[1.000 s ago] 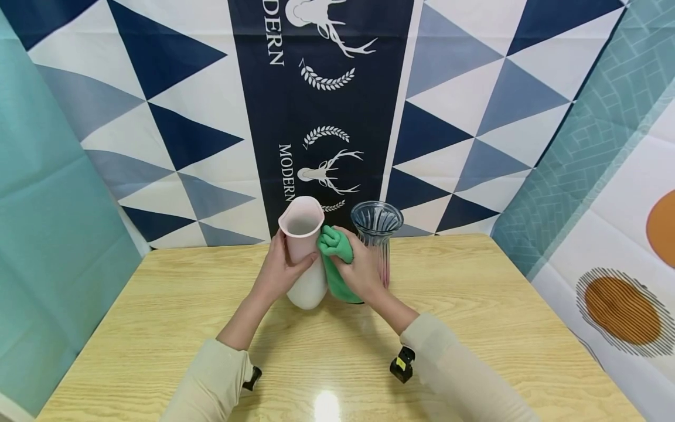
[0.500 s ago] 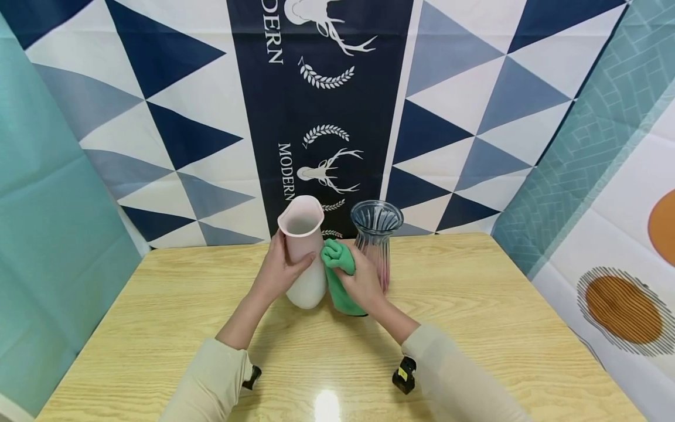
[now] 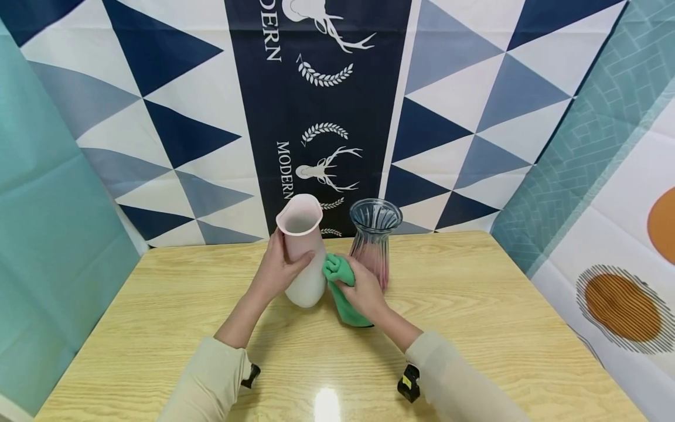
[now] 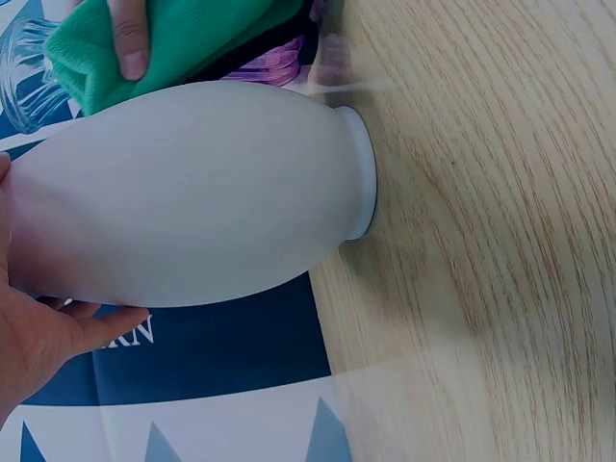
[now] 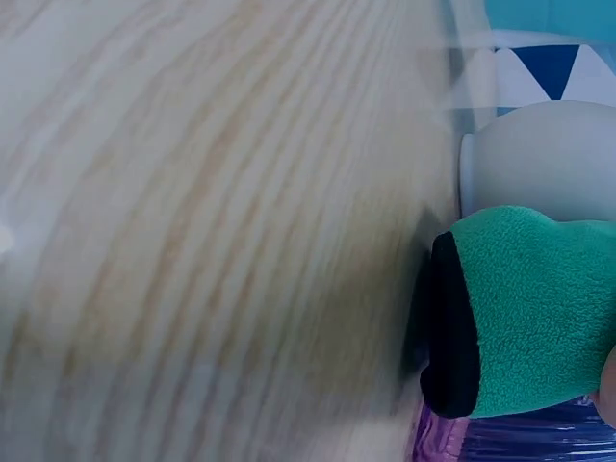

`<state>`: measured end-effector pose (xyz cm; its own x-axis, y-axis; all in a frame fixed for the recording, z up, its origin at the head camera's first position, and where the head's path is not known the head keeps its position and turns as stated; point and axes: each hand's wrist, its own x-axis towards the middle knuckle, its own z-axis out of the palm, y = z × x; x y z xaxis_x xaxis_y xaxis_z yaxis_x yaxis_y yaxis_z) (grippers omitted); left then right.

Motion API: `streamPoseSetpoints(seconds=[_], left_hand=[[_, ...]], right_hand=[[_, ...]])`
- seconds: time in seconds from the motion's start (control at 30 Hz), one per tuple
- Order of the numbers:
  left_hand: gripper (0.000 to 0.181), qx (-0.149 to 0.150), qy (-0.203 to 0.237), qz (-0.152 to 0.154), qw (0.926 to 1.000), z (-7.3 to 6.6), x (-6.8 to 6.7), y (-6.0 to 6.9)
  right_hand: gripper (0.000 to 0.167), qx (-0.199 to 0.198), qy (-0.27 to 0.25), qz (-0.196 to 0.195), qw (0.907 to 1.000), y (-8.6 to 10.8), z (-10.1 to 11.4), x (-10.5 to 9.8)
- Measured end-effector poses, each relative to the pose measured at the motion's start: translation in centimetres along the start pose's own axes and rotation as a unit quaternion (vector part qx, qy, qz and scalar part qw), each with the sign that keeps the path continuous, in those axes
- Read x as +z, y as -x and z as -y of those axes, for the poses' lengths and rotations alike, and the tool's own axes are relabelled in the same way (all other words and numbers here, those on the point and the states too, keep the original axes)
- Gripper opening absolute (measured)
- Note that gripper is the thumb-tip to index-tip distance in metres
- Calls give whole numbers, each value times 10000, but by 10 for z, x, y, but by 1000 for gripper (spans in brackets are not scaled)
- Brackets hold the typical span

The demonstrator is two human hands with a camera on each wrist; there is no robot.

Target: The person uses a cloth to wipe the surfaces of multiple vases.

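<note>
The left hand (image 3: 278, 271) grips the white vase (image 3: 311, 282) near the table's back edge (image 3: 432, 237); the right hand (image 3: 365, 288) clutches a green cloth (image 3: 348, 308) close beside it. I'd wipe lightly, minding the glass vase (image 3: 373, 249) just behind.

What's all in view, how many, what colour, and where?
Table: 1, light wood, foreground
White vase: 1, white, pinkish top, centre
Glass vase: 1, blue over pink, right of white vase
Cloth: 1, green, black-edged, beside white vase
Backdrop: 1, navy, grey-blue, white, behind table
Left sheet: 1, teal, left
Right sheet: 1, teal, white, orange, right
Devices: 2, black, near wrists
Sleeves: 2, cream, forearms
Left hand: 1, bare, gripping white vase
Right hand: 1, bare, gripping cloth
</note>
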<state>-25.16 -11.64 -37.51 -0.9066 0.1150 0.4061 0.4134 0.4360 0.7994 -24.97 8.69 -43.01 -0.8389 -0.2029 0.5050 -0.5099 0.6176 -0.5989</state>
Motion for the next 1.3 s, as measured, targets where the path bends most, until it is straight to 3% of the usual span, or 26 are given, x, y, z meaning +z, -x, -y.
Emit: streamPoseSetpoints(seconds=[0.37,0.6,0.87,1.1,1.3], left_hand=[[84,28,75,26,10000,-1,-1,-1],[85,17,22,16,10000,0,0,-1],[83,58,55,13,10000,1,1,-2],[79,29,69,130,9999,1,0,-1],[78,74,103,151,9998,-1,-1,-2]], right_hand=[[51,164,249,349,9989,4,1,-4],[51,-43,-18,-192,9998,2,4,-8],[49,-616,-668,-802,9926,-18,14,-15],[51,-742,-571,-1067,9899,-34,32,-21],[52,-687,-472,-1036,9911,-41,41,-22]])
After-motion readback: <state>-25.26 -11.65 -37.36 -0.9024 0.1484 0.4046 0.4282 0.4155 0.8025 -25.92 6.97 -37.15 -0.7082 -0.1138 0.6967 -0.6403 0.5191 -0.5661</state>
